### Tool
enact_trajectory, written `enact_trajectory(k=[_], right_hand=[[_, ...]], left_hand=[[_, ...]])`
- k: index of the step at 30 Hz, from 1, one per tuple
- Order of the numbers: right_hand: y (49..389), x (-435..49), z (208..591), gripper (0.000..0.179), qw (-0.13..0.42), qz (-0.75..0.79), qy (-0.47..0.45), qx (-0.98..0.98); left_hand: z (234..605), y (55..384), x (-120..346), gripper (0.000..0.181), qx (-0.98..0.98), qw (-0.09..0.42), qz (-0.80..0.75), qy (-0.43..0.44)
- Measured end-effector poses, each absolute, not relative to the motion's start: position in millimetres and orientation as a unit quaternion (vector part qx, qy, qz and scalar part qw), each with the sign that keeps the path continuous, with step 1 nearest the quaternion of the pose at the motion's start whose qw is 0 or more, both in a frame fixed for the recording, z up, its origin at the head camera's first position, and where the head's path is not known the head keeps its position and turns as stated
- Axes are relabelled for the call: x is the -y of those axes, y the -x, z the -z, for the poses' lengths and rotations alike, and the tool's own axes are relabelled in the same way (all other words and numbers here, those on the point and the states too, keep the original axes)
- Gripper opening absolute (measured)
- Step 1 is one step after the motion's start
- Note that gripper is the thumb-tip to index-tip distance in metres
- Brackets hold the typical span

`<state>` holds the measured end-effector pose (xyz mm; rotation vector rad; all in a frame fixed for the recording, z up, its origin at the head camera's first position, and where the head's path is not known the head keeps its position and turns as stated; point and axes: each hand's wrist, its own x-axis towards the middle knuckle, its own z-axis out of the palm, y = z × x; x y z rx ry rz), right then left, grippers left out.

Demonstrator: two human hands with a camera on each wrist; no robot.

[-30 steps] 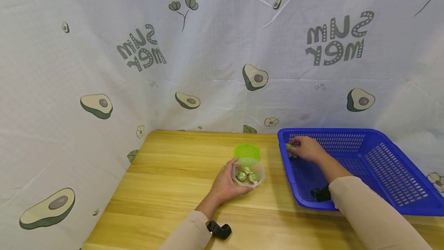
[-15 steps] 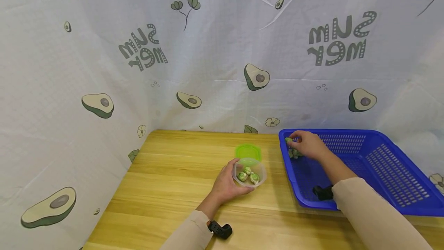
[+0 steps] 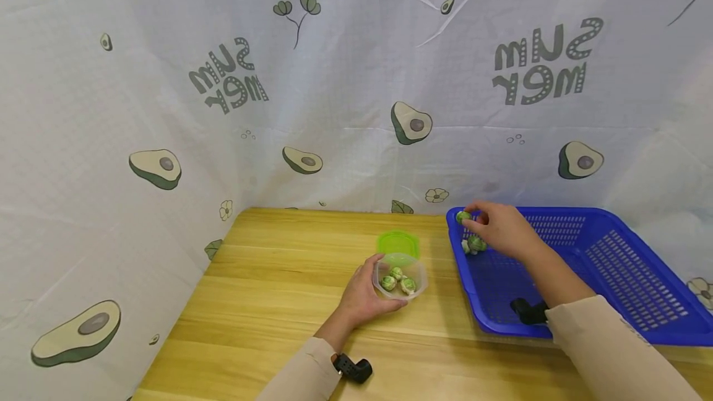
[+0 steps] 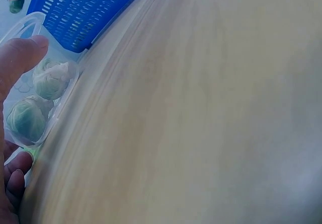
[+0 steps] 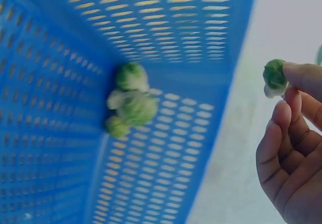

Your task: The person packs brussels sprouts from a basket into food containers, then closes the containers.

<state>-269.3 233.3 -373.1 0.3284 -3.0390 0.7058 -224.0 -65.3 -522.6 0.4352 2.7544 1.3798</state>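
My right hand [image 3: 504,228] pinches a Brussels sprout [image 5: 275,76] between thumb and fingertips, above the far left corner of the blue basket [image 3: 470,302]. Below it, several more sprouts [image 5: 135,107] lie clustered in that corner of the basket. On the table, my left hand [image 3: 364,296] grips a clear plastic container [image 3: 421,277] by its left side, thumb at the near edge and fingers at the far side. Three sprouts [image 3: 397,273] sit inside the container; the left wrist view shows two sprouts [image 4: 27,118] through its wall.
A green lid [image 3: 398,241] lies on the wooden table [image 3: 267,277] just behind the container. The basket stands to the right, its raised rim between the right hand and the container. A printed curtain [image 3: 345,79] hangs behind the table.
My right hand has risen from the basket corner, lifting one sprout and revealing the others beneath. My left hand and the container have stayed in place.
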Motion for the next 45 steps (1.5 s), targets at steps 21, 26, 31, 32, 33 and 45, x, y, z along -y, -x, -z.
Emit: enact_trajectory(k=[21, 26, 31, 32, 33, 45], right_hand=[[202.2, -175.0, 354.0, 0.028, 0.058, -0.314, -0.174, 0.932], [196.4, -161.4, 371.5, 0.028, 0.028, -0.33, -0.188, 0.925], [191.5, -148.2, 389.3, 0.028, 0.009, -0.334, -0.201, 0.921], [190.6, -145.0, 392.9, 0.028, 0.007, -0.333, -0.202, 0.921], [189.8, -141.8, 396.6, 0.028, 0.004, -0.332, -0.202, 0.921], [191.8, -116.2, 432.2, 0.018, 0.0, -0.285, -0.178, 0.942]], left_hand=[[523.6, 224.2, 66.1, 0.105, -0.883, 0.012, -0.446, -0.145], [523.6, 224.5, 65.1, 0.104, -0.882, 0.008, -0.447, -0.151], [522.8, 224.3, 65.6, 0.104, -0.884, 0.006, -0.443, -0.151], [522.5, 224.1, 65.9, 0.104, -0.884, 0.005, -0.442, -0.151], [522.3, 224.0, 66.2, 0.105, -0.885, 0.003, -0.441, -0.152], [522.7, 223.9, 66.9, 0.102, -0.89, -0.001, -0.43, -0.152]])
